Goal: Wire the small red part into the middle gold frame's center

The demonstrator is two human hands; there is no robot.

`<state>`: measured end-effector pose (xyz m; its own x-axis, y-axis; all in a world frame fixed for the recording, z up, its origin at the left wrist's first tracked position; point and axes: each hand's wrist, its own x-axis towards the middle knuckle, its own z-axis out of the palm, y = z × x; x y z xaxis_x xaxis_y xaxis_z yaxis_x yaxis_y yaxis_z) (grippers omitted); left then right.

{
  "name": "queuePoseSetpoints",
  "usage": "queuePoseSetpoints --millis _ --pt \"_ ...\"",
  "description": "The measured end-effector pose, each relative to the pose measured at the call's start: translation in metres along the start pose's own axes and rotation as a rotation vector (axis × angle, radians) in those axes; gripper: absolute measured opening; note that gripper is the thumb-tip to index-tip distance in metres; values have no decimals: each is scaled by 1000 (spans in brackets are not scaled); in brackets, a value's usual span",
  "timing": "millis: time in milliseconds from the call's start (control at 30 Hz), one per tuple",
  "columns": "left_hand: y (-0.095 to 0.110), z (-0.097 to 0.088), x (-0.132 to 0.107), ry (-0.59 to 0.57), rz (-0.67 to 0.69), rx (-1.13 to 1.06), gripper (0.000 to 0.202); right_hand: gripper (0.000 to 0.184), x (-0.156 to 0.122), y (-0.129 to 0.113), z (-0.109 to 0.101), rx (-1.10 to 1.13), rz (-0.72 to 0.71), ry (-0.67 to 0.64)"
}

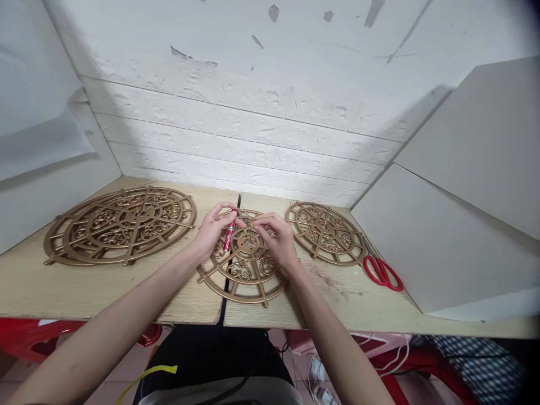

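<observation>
A gold openwork disc [247,269] lies flat on the wooden table [105,292] right in front of me. My left hand [213,230] rests on its left side, fingers closed around a small red tube [229,232] held upright. My right hand [276,239] hovers over the disc's hub, thumb and fingers pinched on a thin thread or wire too fine to make out.
A stack of larger gold discs [120,225] sits at the left. A stack of smaller gold discs [325,232] sits at the right. Red-handled scissors [383,272] lie near the grey board [455,236]. A white brick wall stands behind. Red stools show under the table.
</observation>
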<state>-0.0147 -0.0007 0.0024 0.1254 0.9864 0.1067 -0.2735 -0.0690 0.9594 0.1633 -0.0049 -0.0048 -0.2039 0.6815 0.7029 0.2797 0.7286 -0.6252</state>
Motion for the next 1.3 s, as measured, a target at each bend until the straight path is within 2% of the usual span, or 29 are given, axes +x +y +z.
queuePoseSetpoints --millis 167,333,433,600,867,1100,1300 --pt "-1 -4 5 93 -52 -76 36 8 1 -1 -1 154 134 106" --pt "-4 -12 12 211 -98 -118 32 20 -2 -2 6 380 342 20" --pt "-6 -15 16 225 -79 -159 31 23 -5 -1 10 343 331 -38" --pt "-7 -14 18 254 -81 -185 21 22 -8 -1 13 155 295 -104" --pt "-4 -11 18 275 -120 -169 10 18 -11 -7 19 86 261 -208" --pt "-6 -13 17 265 -122 -159 11 20 -13 -1 22 -65 258 -191" --pt "-5 -12 17 272 -123 -183 11 19 -16 3 24 -220 168 -222"
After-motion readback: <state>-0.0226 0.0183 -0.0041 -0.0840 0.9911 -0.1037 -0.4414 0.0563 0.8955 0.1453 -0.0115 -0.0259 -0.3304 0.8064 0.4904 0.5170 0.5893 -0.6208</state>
